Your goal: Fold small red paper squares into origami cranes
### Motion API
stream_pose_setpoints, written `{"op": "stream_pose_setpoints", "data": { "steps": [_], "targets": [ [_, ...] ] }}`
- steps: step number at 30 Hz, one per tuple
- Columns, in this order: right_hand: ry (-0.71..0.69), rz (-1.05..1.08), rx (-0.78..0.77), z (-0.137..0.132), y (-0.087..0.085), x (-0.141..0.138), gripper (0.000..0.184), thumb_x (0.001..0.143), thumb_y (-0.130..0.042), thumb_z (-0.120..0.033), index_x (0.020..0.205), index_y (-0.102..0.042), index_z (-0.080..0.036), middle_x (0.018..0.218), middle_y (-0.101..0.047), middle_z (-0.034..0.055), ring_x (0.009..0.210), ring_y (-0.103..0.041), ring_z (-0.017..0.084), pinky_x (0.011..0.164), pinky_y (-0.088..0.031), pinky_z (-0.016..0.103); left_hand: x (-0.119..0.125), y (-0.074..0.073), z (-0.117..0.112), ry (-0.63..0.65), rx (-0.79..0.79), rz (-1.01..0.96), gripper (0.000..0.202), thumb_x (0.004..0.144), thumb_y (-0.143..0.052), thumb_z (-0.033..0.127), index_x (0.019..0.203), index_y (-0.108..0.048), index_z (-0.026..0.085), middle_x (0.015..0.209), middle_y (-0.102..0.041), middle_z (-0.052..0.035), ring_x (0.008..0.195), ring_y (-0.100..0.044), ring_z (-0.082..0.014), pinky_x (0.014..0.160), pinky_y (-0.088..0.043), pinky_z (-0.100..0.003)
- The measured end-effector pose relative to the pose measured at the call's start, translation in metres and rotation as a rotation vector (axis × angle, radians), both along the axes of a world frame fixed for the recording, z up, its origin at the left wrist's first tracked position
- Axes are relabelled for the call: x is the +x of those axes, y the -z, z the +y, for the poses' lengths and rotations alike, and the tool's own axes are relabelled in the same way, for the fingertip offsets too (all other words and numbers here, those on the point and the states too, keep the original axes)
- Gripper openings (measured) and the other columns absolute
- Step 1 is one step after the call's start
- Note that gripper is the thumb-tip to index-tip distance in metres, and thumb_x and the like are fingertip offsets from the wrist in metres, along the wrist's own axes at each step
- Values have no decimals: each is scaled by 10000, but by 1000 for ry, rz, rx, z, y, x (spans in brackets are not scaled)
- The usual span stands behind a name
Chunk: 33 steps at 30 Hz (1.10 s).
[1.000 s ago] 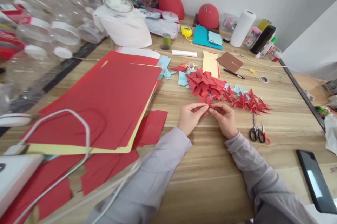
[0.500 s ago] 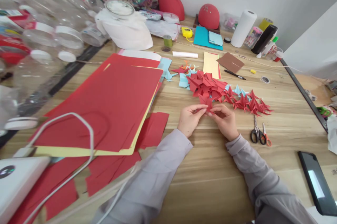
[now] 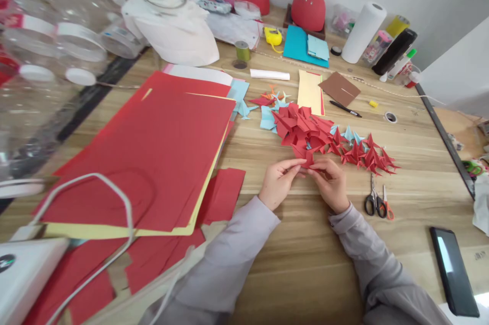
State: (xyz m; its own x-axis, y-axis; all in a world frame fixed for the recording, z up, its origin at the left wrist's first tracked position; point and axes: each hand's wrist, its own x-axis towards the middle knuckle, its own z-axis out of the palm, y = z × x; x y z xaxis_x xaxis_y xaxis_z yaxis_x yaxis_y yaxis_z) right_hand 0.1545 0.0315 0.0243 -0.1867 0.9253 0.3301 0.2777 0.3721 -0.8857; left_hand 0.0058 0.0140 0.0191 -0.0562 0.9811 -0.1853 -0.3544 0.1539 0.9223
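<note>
Between my fingertips is a small folded piece of red paper (image 3: 304, 154), its pointed top showing above the fingers. My left hand (image 3: 279, 178) pinches its lower left part, and my right hand (image 3: 329, 181) pinches the lower right. The fingers hide the bottom of the fold. Just beyond my hands lies a pile of red origami cranes (image 3: 301, 124), reaching right in a row of pointed red shapes (image 3: 369, 154). A few light blue cranes (image 3: 353, 135) sit among them.
Large red sheets (image 3: 153, 146) and red paper scraps (image 3: 223, 192) lie left. Black scissors (image 3: 373, 200) and small orange scissors (image 3: 387, 205) are right, beyond them a phone (image 3: 454, 269). A white cable (image 3: 130, 208) crosses the lower left. Plastic bottles (image 3: 80, 50) crowd the far left.
The camera view has shifted slightly. Both hands remain pinched on the folded red paper, with a small change in finger position; the things on the table lie as before.
</note>
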Motion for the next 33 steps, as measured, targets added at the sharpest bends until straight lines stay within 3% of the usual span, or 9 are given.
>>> {"op": "stream_pose_setpoints", "data": {
  "steps": [10, 15, 26, 30, 33],
  "targets": [
    [-27, -100, 37, -1, -2, 1, 83, 808, -656, -230, 854, -714, -267, 863, -666, 44, 824, -620, 186, 752, -505, 341, -2, -5, -2, -25, -29, 78, 240, 700, -711, 283, 905, -741, 162, 831, -746, -65, 691, -688, -174, 713, -568, -312],
    [0, 53, -76, 1, -4, 0, 49, 781, -691, -283, 807, -685, -242, 852, -659, 43, 841, -613, 185, 769, -504, 338, 0, -6, -2, -39, -20, 108, 234, 681, -726, 271, 888, -742, 163, 838, -745, -63, 696, -683, -169, 714, -562, -308],
    [23, 238, -348, 4, -2, -4, 205, 666, -771, -359, 720, -662, -193, 739, -684, 18, 693, -622, 149, 686, -517, 297, 1, -5, -1, -111, 97, 293, 112, 689, -713, 266, 715, -717, 157, 742, -706, -44, 664, -623, -133, 635, -483, -252],
    [19, 253, -389, 4, -1, -6, 225, 671, -763, -379, 721, -645, -193, 662, -670, 0, 617, -614, 137, 627, -517, 288, 2, -6, 0, -104, 24, 225, 115, 674, -714, 245, 702, -655, 150, 648, -679, -23, 607, -627, -126, 617, -496, -248],
    [31, 248, -406, 4, 0, -7, 236, 669, -763, -379, 717, -631, -190, 643, -666, -3, 589, -611, 130, 599, -512, 278, 3, -6, 1, -120, 15, 109, 253, 618, -762, 242, 671, -525, 169, 585, -645, 10, 593, -653, -138, 598, -508, -243]
  ]
}}
